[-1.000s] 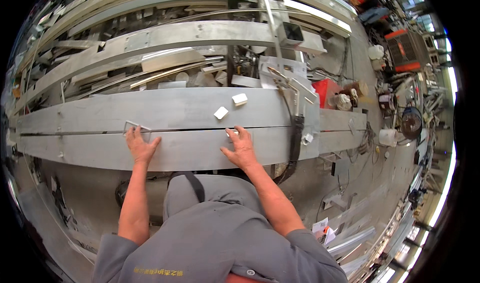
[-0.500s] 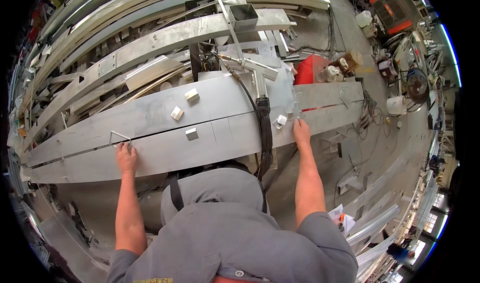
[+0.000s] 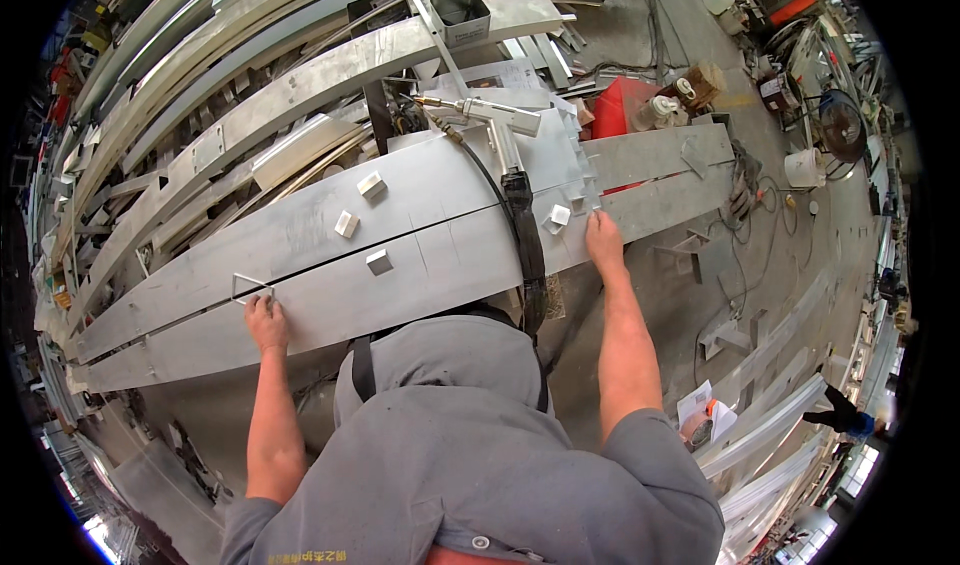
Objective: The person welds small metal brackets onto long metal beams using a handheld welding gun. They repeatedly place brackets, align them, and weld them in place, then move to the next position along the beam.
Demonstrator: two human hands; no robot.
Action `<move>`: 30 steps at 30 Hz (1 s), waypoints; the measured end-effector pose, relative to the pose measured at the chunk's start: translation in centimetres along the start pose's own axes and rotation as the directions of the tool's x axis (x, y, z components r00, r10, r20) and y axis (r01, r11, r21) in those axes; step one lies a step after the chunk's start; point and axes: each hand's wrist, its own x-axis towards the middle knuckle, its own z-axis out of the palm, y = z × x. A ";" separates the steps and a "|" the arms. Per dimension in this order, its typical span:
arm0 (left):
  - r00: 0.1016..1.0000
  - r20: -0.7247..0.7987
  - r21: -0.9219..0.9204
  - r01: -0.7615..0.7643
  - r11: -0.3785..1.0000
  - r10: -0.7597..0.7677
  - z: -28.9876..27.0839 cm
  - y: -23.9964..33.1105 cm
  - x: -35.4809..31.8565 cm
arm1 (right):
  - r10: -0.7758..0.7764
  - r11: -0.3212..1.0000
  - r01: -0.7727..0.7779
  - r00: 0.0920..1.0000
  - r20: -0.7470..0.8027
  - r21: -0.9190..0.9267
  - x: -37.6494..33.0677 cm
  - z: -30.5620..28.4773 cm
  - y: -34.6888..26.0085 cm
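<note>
Two long grey metal panels lie side by side in front of me, a narrow dark gap between them. My left hand is closed at a thin angular metal bracket beside that gap; its fingertips meet the bracket's near side. Farther right, my right hand is curled round the edge of the near panel at its right end, thumb side up. Small metal blocks rest on the panels. A metal torch-like tool and a black-wrapped hose cross the panels between my hands.
Long metal beams and scrap are stacked beyond the panels. A square metal box sits on a beam. At the right are a red object, a white bucket, a fan and cables. A dark-clothed person shows at the right rim.
The whole view has turned and shifted slightly. Both hands keep their places at the bracket and the panel edge. The dark-clothed person at the right has come higher in the picture.
</note>
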 end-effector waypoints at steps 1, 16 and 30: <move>1.000 0.017 0.004 0.007 1.000 -0.007 -0.2 0.1 -0.1 | 0.001 1.000 -0.001 1.000 0.006 -0.006 0.0 0.0 -0.2; 0.989 0.051 -0.096 0.144 0.985 -0.140 0.0 0.5 -0.2 | 0.188 0.980 -0.192 0.980 -0.067 -0.051 0.1 -1.3 -0.3; 0.995 -0.002 0.055 0.101 0.993 -0.101 -0.4 1.0 -0.2 | -0.022 0.999 0.022 1.000 0.004 0.024 10.2 0.6 -5.9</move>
